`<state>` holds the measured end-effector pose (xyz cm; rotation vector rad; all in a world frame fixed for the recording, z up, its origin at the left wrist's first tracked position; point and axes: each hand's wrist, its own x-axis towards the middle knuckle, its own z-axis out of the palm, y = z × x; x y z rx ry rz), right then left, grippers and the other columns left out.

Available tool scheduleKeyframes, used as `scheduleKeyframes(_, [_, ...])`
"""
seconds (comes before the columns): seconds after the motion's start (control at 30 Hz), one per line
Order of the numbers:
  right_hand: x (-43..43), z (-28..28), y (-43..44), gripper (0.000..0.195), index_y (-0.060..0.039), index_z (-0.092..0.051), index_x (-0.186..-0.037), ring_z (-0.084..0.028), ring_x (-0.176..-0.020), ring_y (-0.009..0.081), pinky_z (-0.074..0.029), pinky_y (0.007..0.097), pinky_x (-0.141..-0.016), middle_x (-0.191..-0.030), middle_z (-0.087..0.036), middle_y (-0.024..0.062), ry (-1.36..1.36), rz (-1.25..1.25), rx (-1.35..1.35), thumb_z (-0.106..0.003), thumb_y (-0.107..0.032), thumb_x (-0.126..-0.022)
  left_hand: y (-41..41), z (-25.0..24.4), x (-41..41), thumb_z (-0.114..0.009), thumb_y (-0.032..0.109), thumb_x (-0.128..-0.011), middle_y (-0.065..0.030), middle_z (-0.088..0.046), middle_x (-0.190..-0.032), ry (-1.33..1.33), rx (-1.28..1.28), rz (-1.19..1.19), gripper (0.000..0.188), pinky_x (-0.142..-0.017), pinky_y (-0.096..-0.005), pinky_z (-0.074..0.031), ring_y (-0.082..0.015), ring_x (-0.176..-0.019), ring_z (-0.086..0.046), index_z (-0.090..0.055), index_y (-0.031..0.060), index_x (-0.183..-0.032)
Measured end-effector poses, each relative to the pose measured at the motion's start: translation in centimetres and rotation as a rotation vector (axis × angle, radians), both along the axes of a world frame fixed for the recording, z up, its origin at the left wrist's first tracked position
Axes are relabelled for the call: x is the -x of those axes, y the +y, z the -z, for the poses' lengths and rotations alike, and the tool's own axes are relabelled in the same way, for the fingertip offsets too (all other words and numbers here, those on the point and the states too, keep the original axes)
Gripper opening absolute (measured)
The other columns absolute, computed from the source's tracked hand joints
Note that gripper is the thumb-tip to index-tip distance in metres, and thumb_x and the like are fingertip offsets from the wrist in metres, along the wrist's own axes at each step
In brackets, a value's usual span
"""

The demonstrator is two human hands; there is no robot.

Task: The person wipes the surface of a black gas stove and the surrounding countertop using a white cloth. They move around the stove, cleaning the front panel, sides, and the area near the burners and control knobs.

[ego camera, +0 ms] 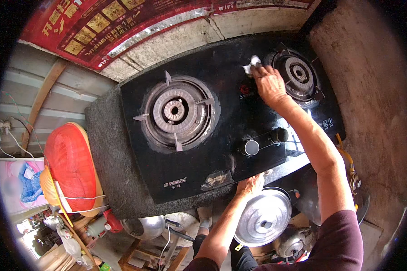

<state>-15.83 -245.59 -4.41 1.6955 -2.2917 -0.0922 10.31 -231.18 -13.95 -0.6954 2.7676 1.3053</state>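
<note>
A black glass gas cooktop (224, 122) lies before me on a stone counter. My right hand (269, 83) presses a crumpled white wipe or cloth (252, 64) on the glass, just left of the right burner (296, 74). The left burner (174, 110) has its pan supports standing up around it. My left hand (251, 185) rests at the cooktop's front edge, beside a worn, chipped patch (217, 179); its fingertips are partly hidden. Two round knobs, the left one (251, 147) in full view, sit near the front.
A round metal lid (264, 216) and a kettle (291, 240) are below the front edge. A red mesh-covered basket (68, 166) hangs at the left. A yellow gas hose (346, 157) runs by the right corner. Walls stand behind and at right.
</note>
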Motion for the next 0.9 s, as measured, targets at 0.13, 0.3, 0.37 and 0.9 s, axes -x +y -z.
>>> scheduleKeyframes(0.13, [0.1,-0.5,0.1,0.021,-0.0108,-0.065,-0.091,-0.047,-0.099,0.022,-0.039,0.0339,-0.078,-0.102,-0.057,0.0053,0.099,0.141,-0.144,-0.048,-0.019,-0.082,0.2,1.1,-0.5,-0.049,0.023,-0.079,-0.0225,-0.048,-0.124,0.077,0.167,-0.005,0.053,-0.1,-0.0477,-0.033,-0.0372,-0.111,-0.048,-0.04,0.0078,-0.129])
scheduleKeyframes(0.3, [4.5,-1.3,-4.6,0.022,-0.0149,-0.065,-0.097,-0.048,-0.103,0.0246,-0.043,0.0332,-0.082,-0.106,-0.052,0.0083,0.18,0.293,-0.238,-0.048,-0.019,-0.085,0.4,1.1,-0.7,-0.049,0.025,-0.078,-0.0226,-0.048,-0.123,0.075,0.069,-0.019,0.052,-0.099,-0.0486,-0.032,-0.0388,-0.11,-0.048,-0.042,0.0062,-0.127])
scheduleKeyframes(0.37, [5.9,-2.1,-5.7,0.023,-0.0162,-0.064,-0.102,-0.049,-0.104,0.0279,-0.046,0.0364,-0.085,-0.11,-0.052,0.0112,-0.016,0.343,-0.178,-0.048,-0.021,-0.086,0.3,1.2,-0.9,-0.049,0.024,-0.079,-0.0214,-0.05,-0.12,0.115,0.11,-0.036,0.049,-0.096,-0.0477,-0.035,-0.0385,-0.106,-0.05,-0.044,0.0069,-0.125])
scheduleKeyframes(0.9, [-2.0,-2.3,5.6,0.037,0.0009,-0.056,-0.106,-0.052,-0.092,0.0284,-0.048,0.0334,-0.077,-0.098,-0.049,0.0146,-0.22,-0.122,-0.143,-0.055,-0.004,-0.069,0.5,1.3,-0.4,-0.048,0.022,-0.081,-0.0197,-0.058,-0.108,0.008,-0.069,-0.019,0.035,-0.091,-0.0443,-0.04,-0.0357,-0.097,-0.056,-0.054,0.0079,-0.113])
